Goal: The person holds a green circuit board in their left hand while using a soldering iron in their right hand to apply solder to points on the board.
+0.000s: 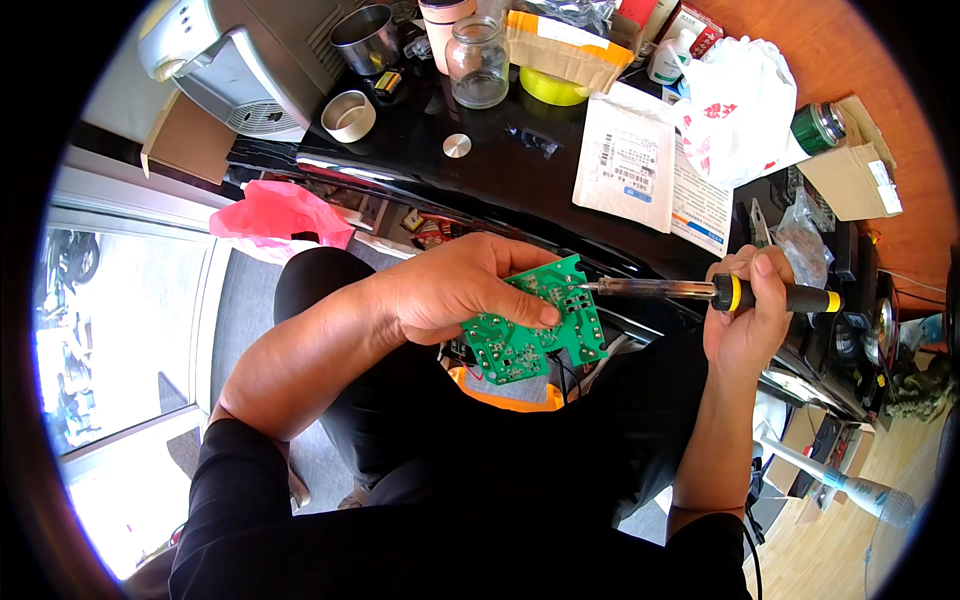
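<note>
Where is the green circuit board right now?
The green circuit board is near the middle of the head view, in the left grip, with the soldering iron to its right.

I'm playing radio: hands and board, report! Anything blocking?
Left hand gripping green circuit board. Right hand holding long tool, pointed at board. Nothing seen blocking it.

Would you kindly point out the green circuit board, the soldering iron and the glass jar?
Green circuit board (545,338): head view, middle of its face.
Soldering iron (665,289): head view, its metal barrel.
Glass jar (478,64): head view, its clear wall.
</note>
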Demonstrator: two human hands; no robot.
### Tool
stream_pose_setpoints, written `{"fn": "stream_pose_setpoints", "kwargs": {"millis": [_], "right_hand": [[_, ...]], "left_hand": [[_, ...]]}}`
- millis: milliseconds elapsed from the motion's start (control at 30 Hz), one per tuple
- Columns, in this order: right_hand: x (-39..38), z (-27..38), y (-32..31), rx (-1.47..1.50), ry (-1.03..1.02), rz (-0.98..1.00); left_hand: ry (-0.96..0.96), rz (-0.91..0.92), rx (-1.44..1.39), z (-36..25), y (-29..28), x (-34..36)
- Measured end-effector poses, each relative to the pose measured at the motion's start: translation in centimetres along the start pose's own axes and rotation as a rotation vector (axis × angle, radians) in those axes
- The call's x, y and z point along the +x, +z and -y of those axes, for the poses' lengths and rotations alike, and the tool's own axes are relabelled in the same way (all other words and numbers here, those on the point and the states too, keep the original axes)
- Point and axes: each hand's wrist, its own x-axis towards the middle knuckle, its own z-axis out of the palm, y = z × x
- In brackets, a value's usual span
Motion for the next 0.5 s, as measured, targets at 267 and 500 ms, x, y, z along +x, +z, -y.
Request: {"fn": "stream_pose_setpoints", "kwargs": {"millis": [267,500], "right_hand": [[-0.02,-0.23,0.08,-0.014,-0.009,-0.042],[-0.06,-0.26,-0.11,-0.009,-0.015,-0.040]], "left_hand": [[0.004,0.003,0.003,-0.06,0.04,0.06],[0.004,-0.011,0.016,-0.06,0.01,0.06]]}}
